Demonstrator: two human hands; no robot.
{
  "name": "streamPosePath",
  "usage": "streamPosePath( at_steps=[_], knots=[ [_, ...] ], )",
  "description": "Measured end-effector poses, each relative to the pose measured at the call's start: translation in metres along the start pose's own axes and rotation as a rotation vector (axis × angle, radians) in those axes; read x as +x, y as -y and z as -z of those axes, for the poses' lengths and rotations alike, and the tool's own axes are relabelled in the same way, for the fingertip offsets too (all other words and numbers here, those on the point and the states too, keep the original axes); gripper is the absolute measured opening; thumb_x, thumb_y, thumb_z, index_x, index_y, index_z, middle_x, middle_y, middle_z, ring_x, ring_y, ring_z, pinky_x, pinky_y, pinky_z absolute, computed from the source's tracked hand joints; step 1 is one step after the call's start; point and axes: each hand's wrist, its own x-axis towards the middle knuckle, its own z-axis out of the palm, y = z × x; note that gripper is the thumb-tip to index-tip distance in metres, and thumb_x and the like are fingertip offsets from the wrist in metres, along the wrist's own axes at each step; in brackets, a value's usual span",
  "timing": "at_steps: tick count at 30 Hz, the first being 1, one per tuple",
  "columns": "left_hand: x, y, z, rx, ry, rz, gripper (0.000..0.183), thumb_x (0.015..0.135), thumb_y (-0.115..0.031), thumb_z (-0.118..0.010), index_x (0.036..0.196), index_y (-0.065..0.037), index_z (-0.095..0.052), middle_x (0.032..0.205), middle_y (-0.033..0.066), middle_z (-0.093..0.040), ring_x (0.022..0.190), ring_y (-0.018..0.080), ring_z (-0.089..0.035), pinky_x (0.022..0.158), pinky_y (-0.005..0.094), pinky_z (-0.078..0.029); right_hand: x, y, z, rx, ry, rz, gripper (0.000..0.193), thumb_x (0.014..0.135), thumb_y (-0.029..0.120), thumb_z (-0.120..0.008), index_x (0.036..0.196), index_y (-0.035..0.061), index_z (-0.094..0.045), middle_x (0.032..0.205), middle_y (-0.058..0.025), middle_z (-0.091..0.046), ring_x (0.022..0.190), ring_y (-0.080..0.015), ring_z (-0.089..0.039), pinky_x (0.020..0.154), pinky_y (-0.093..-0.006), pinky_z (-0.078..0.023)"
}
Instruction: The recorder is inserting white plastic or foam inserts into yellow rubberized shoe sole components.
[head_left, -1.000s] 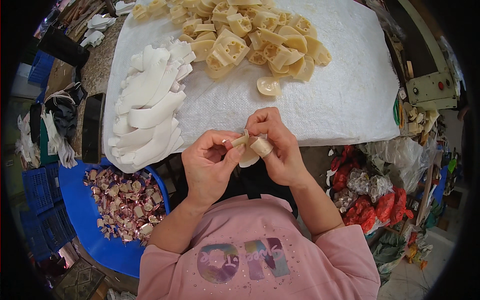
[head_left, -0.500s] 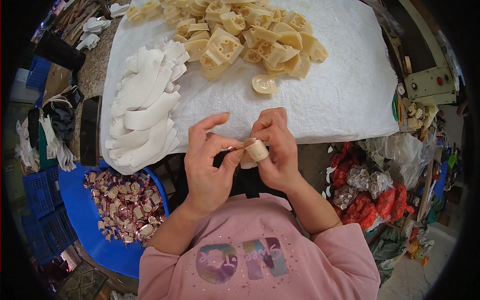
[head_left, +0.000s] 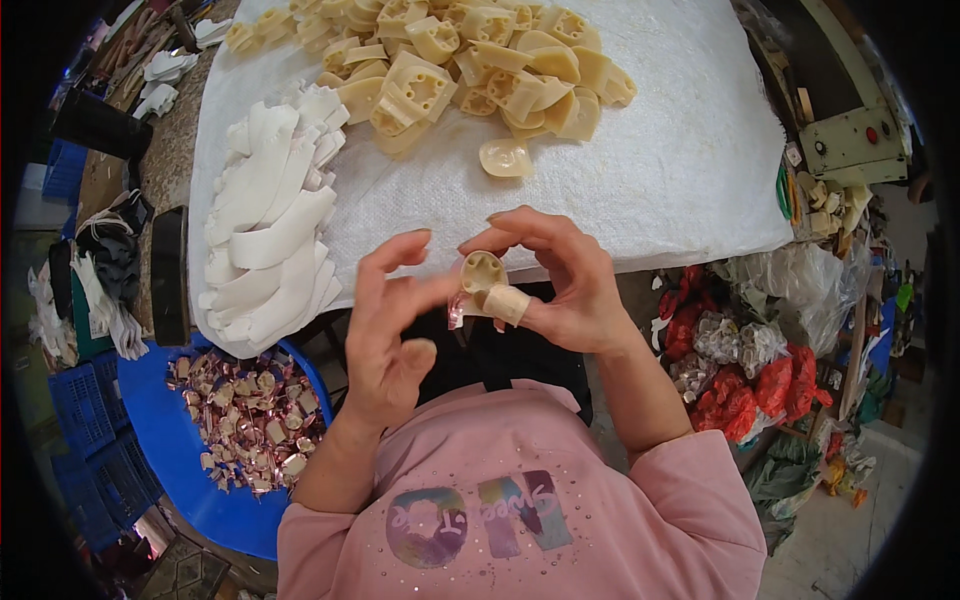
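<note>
Between the fingers of my right hand [head_left: 575, 285] sits a small cream plastic piece [head_left: 484, 272], its hollow, holed face upward. Shiny pink shows on a part [head_left: 456, 310] just below it; whether the two are joined I cannot tell. A beige band [head_left: 507, 304] wraps my right thumb. My left hand [head_left: 382, 340] is beside the piece, fingers spread and holding nothing, its index finger smeared by motion. Beyond my hands, a heap of cream plastic parts [head_left: 415, 95] lies on the white woven sheet [head_left: 690, 150], with one loose cup-shaped part [head_left: 506, 158] in front.
White curved strips [head_left: 270, 230] are stacked on the sheet's left side. Below left stands a blue basin [head_left: 150, 440] of small pink-and-cream pieces [head_left: 265, 420]. Blue crates [head_left: 85, 400] are at far left. Red bags [head_left: 775, 385] and clear plastic [head_left: 800, 285] lie at right.
My left hand has come away from the small piece and its fingers have spread. The piece now shows its holed face in my right hand. The whole view has shifted slightly.
</note>
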Motion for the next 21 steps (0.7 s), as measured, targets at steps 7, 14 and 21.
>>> streamPosePath(
  at_steps=[7,14,21],
  knots=[
    [0.001,-0.005,-0.015,-0.671,0.195,0.577,0.055,0.094,-0.031,-0.038,0.137,0.0,-0.025,0.109,0.0116,-0.05,0.089,0.0139,-0.052,0.076,0.0259,-0.043,-0.005,-0.017,-0.013,-0.063,0.015,0.225,0.05,0.068,0.002,-0.072,0.114,0.0074,-0.055,0.1,-0.006,-0.062,0.087,-0.0248,-0.056,0.076,-0.033,-0.046],
    [-0.008,-0.005,-0.02,-0.558,0.064,0.523,0.063,0.093,-0.044,-0.038,0.137,-0.003,-0.018,0.099,0.0091,-0.051,0.078,0.0131,-0.054,0.067,0.025,-0.045,-0.01,-0.025,-0.02,-0.339,-0.031,0.236,0.036,0.079,0.014,-0.066,0.113,0.0077,-0.056,0.106,-0.0104,-0.047,0.085,-0.0223,-0.053,0.074,-0.0308,-0.045],
    [-0.003,-0.013,-0.033,-0.475,0.058,0.37,0.077,0.092,-0.056,-0.032,0.14,0.0,-0.008,0.105,0.0136,-0.048,0.067,0.0106,-0.052,0.053,0.0215,-0.043,0.01,-0.006,-0.014,0.401,0.2,-0.479,0.014,0.087,0.016,-0.056,0.091,0.0029,-0.054,0.103,-0.0105,-0.052,0.056,-0.0103,-0.059,0.041,-0.0192,-0.049]
  ],
)
